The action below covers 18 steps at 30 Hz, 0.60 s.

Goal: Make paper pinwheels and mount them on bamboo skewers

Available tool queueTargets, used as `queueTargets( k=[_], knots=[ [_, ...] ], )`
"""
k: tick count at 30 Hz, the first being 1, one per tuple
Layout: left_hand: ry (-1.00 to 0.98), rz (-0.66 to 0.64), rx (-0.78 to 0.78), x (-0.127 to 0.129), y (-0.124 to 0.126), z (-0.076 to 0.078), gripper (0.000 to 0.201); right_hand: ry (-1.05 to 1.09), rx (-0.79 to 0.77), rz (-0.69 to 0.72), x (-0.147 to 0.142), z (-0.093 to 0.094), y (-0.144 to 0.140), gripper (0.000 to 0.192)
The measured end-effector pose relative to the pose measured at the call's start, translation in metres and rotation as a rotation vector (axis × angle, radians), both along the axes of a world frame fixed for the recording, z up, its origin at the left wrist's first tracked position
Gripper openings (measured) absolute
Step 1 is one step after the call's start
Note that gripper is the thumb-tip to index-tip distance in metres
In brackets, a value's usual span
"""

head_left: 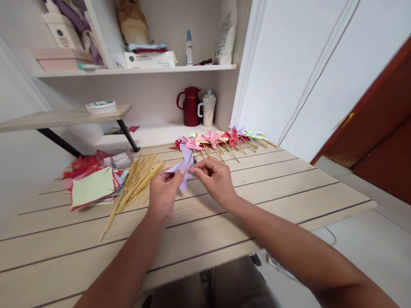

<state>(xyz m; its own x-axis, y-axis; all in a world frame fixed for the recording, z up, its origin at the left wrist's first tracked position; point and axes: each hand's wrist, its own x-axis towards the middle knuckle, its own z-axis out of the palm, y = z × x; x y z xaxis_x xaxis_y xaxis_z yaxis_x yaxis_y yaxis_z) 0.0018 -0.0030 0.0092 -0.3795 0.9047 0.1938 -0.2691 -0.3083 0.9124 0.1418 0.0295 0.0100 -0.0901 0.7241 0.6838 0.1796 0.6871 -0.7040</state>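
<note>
A lilac paper pinwheel point(186, 158) is held up between my two hands above the table. My left hand point(165, 188) is closed, thumb and fingers pinching its lower left side. With thumb and index finger together, my right hand point(215, 176) grips it near the middle from the right. Whether a pin or stick is in the fingers I cannot make out. Left of my left hand lies a loose pile of thin wooden sticks point(135, 182). Behind my hands, finished pinwheels on sticks point(211, 138) lie in a row, in pink, red, lilac and pale green.
Stacked coloured paper sheets point(92, 189) lie at the left beside the sticks. A small raised shelf point(62, 119) stands behind them on black legs. At the back are a dark red jug point(191, 106) and a speckled cup point(208, 109). The slatted table point(279, 190) ends at the right.
</note>
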Motion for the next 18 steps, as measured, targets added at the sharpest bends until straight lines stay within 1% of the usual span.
queueTargets(
  k=[2, 4, 6, 8, 12, 14, 18],
  knots=[
    [-0.013, 0.02, -0.013, -0.002, 0.001, -0.001, 0.022, 0.052, -0.006, 0.001, 0.004, 0.003, 0.002, 0.018],
    [-0.033, 0.03, -0.042, -0.006, 0.003, -0.003, 0.023, 0.109, 0.006, -0.032, 0.011, 0.007, 0.006, 0.021],
    [-0.067, 0.016, -0.07, -0.009, 0.005, -0.004, 0.024, 0.152, 0.031, -0.074, 0.017, 0.009, 0.012, 0.021],
    [-0.121, -0.013, -0.091, -0.011, 0.006, -0.005, 0.024, 0.179, 0.029, -0.072, 0.022, 0.008, 0.019, 0.021],
    [-0.258, -0.061, -0.138, -0.018, 0.007, -0.002, 0.017, 0.26, -0.11, 0.036, 0.023, 0.001, 0.029, 0.025],
    [-0.312, -0.065, -0.163, -0.023, 0.007, 0.001, 0.017, 0.282, -0.174, 0.089, 0.021, -0.001, 0.03, 0.027],
    [-0.344, -0.056, -0.175, -0.03, 0.008, 0.004, 0.021, 0.248, -0.212, 0.131, 0.018, -0.003, 0.027, 0.031]
  ],
)
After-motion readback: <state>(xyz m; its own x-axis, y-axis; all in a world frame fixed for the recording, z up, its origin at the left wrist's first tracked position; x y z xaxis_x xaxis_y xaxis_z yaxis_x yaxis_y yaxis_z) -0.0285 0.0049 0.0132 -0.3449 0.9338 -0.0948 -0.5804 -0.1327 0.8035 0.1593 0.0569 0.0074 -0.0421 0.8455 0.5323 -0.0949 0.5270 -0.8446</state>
